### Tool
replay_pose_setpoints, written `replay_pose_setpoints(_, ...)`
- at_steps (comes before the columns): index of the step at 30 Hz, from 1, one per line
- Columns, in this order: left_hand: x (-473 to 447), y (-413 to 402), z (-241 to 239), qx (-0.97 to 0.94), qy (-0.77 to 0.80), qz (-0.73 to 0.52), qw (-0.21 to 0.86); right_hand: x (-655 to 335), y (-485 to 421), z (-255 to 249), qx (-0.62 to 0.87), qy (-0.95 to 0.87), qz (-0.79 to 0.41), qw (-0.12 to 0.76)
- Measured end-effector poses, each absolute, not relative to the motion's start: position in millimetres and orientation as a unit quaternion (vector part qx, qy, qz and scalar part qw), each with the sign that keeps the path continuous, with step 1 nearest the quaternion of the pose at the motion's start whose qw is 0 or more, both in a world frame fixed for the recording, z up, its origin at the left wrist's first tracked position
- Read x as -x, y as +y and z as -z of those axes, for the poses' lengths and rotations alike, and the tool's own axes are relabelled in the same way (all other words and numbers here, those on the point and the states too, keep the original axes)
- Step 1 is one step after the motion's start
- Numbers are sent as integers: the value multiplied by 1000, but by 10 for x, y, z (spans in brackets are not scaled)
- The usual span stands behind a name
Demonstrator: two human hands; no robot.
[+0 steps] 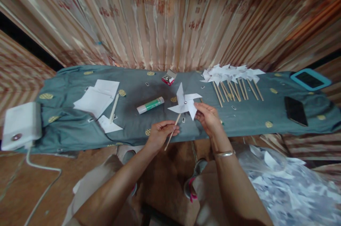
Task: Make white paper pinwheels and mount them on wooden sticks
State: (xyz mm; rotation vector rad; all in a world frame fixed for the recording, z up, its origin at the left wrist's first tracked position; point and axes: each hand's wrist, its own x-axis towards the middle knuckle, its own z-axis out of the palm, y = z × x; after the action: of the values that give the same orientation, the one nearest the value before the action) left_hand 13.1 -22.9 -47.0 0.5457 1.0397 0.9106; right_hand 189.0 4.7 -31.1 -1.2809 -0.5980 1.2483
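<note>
A white paper pinwheel on a thin wooden stick is held up over the front of the cloth-covered table, a pin head at its centre. My left hand is closed round the stick below the blades. With thumb and fingers, my right hand pinches the lower right blade. Behind the pinwheel stands an opened small red box with shiny bits inside, perhaps pins. A green and white glue stick lies left of it. Several finished pinwheels rest in a row at the back right, their sticks pointing towards me.
White paper squares, a whitish pen-like stick and a folded paper piece lie at left. A white corded device sits at the left end. At right are a dark phone, a blue-framed tablet and, below, a bag of paper pieces.
</note>
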Motion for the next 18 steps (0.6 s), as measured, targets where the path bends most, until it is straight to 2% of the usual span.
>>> replay_pose_setpoints(18, -135, -214, 471, -259, 460, -434, 730, -1746, -17, 268, 514, -218, -606, 567)
